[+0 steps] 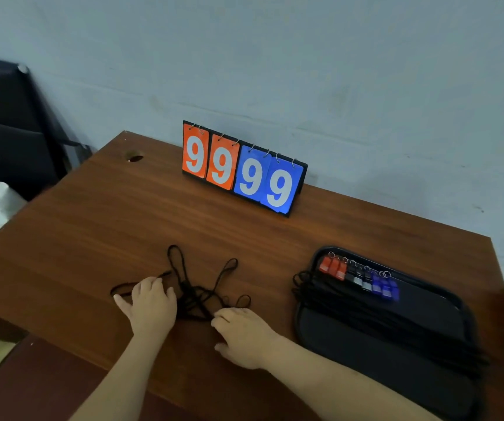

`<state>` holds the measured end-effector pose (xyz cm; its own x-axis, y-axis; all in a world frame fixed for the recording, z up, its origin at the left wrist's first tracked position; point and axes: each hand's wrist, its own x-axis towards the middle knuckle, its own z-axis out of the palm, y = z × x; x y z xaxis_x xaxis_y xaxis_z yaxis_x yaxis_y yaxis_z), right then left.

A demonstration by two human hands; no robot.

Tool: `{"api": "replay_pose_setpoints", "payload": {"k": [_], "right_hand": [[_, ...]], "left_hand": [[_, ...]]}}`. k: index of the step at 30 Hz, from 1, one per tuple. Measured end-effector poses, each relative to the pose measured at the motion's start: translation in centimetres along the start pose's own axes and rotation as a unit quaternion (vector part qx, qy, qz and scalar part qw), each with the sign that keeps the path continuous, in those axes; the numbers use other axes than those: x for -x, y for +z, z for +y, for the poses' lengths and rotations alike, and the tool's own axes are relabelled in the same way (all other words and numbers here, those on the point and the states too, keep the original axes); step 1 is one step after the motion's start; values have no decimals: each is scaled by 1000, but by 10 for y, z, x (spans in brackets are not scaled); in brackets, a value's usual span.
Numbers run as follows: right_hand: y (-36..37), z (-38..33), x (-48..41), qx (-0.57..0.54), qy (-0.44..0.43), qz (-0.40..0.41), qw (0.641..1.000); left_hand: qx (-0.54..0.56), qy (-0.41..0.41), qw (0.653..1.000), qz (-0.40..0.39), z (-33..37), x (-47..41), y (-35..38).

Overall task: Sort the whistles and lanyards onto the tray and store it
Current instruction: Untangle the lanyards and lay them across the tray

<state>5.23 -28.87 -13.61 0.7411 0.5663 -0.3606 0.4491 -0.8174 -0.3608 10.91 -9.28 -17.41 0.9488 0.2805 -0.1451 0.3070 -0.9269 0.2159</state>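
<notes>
1. Loose lanyards (196,294) lie tangled on the worktop (92,223), left of the tray (427,354); still to sort.
2. The tray holds a whistle row (360,278) and straightened lanyards (381,323); not yet stored.
3. Left hand (150,302) lies on the tangle, fingers curled; grip unclear.
4. Right hand (241,335) has fingers together, seemingly pinching a strand.

- table (92,226): smooth wood grain, slight sheen
- tray (366,338): matt black plastic
- whistles (360,278): glossy plastic, metal rings
- lanyards (196,296): matt black cord
- scoreboard (244,171): glossy cards, metal rings
</notes>
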Motion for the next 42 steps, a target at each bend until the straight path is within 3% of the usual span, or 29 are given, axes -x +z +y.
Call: {"api": "replay_pose_setpoints", "payload": {"k": [5, 9, 12, 15, 18, 21, 24, 26, 31, 34, 38, 42], "right_hand": [[-13, -1, 3, -139, 46, 113, 983], [-54, -17, -2, -374, 106, 223, 894], [-77, -18, -2, -375, 105, 333, 859], [-88, -9, 9, -400, 129, 399, 815], [-102, 12, 29, -485, 172, 451, 729], [-118, 45, 54, -549, 216, 533, 606], [-123, 72, 84, -608, 232, 590, 477], [-121, 84, 103, -624, 245, 601, 435], [-108, 91, 127, -634, 263, 609, 397], [-108, 86, 138, -649, 246, 611, 381], [-117, 79, 151, -640, 211, 615, 410], [-122, 77, 160, -615, 204, 629, 431]], "left_hand": [[170, 54, 973, 149, 21, 15, -18], [364, 115, 921, 76, 56, 38, -56], [378, 192, 904, 54, 73, 54, -64], [372, 218, 902, 27, 79, 60, -62], [298, 231, 924, -59, 71, 56, -59], [317, 184, 923, -114, 52, 52, -59], [362, 116, 920, -99, 33, 45, -65], [384, 83, 915, -90, 27, 40, -69], [356, 72, 926, -103, 34, 30, -68], [249, 118, 955, -112, 44, 26, -62], [161, 89, 981, -59, 52, 37, -42], [292, 43, 955, -20, 53, 45, -33]]}}
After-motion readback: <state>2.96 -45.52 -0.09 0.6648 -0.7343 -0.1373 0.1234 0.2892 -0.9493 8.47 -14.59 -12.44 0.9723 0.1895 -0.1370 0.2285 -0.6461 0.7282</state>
